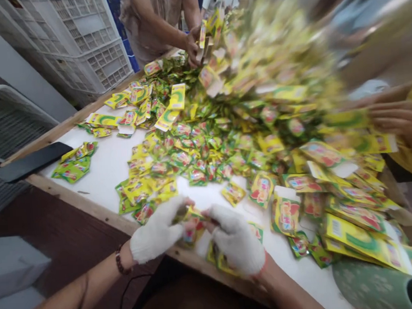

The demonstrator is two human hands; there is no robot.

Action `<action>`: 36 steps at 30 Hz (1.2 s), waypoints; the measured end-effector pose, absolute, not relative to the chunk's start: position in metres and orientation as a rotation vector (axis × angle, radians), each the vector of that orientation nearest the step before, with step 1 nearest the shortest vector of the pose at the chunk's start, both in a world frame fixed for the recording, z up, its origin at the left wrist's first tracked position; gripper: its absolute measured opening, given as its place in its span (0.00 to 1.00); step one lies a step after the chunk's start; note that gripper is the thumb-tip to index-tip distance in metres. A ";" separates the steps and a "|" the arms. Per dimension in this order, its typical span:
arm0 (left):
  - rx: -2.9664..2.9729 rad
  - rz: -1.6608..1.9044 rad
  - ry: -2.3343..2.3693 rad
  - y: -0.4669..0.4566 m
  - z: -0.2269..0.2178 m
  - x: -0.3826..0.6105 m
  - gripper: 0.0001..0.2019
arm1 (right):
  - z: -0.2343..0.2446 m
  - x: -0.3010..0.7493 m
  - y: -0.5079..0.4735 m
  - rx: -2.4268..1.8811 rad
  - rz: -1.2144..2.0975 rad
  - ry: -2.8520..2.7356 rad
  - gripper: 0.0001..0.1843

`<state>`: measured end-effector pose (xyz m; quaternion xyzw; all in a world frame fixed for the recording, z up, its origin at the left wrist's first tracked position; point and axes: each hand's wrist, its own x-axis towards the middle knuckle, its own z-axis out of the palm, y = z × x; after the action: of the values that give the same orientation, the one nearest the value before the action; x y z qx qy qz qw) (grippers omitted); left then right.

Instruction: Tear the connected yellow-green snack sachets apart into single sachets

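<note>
My left hand [158, 231], in a white glove with bare fingertips, pinches the left side of a small yellow and red packet [190, 225] at the table's near edge. From the other side, the fingers of my right hand [236, 241], gloved the same way, close on it too. The packet is blurred and partly covered by my fingers, so I cannot tell whether it is a flat box or a sachet. Just beyond my hands lie many small green and yellow sachets [183, 158]. A flat yellow box [286, 212] with a white flap lies to the right.
A large heap of yellow packets [256, 61], smeared by motion, rises at the back. Co-workers' hands [193, 44] reach in at the far side and right. A dark phone-like slab [33, 162] overhangs the left edge. White crates [88, 45] stand beyond; a green cylinder [377, 283] lies near right.
</note>
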<state>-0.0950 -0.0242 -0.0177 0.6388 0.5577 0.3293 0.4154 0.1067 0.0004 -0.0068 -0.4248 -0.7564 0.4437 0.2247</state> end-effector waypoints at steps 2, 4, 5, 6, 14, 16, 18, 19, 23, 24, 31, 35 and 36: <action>1.293 0.876 1.372 -0.021 -0.014 -0.088 0.16 | -0.001 0.116 0.009 -1.254 1.356 -1.820 0.07; 1.159 0.855 1.256 -0.016 -0.005 -0.079 0.14 | 0.004 0.134 0.021 -1.295 1.420 -1.619 0.12; 1.162 0.820 1.222 -0.013 -0.001 -0.073 0.12 | 0.006 0.145 0.029 -1.311 1.402 -1.552 0.15; 1.203 0.769 1.204 -0.011 0.004 -0.066 0.11 | 0.005 0.155 0.036 -1.340 1.347 -1.528 0.17; 2.297 0.510 1.063 -0.006 -0.003 0.000 0.07 | -0.026 0.167 0.062 -1.757 0.580 -2.217 0.11; 2.408 0.487 1.208 0.004 -0.007 -0.006 0.06 | -0.028 0.157 0.061 -1.877 0.500 -2.332 0.13; 2.384 0.448 1.426 0.022 -0.010 -0.024 0.07 | -0.028 0.151 0.061 -1.933 0.477 -2.367 0.14; 2.362 0.422 1.529 0.032 -0.013 -0.035 0.08 | -0.028 0.149 0.062 -1.929 0.481 -2.358 0.14; 2.260 0.256 1.955 0.070 -0.024 -0.070 0.07 | -0.031 0.150 0.063 -1.743 0.624 -2.206 0.14; 2.252 0.225 1.996 0.076 -0.027 -0.075 0.08 | -0.033 0.152 0.063 -1.667 0.703 -2.135 0.14; 2.300 0.095 1.988 0.079 -0.029 -0.079 0.08 | -0.039 0.158 0.062 -1.312 1.182 -1.750 0.13; 2.371 0.051 1.813 0.060 -0.031 -0.075 0.06 | -0.039 0.159 0.063 -1.314 1.223 -1.739 0.13; 2.368 0.057 1.802 0.055 -0.033 -0.073 0.07 | -0.040 0.159 0.064 -1.320 1.221 -1.740 0.13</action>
<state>-0.0730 0.0554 -0.0327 0.7930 0.6033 0.0190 0.0827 0.1589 0.0635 -0.0398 -0.5008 -0.6602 0.4632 0.3142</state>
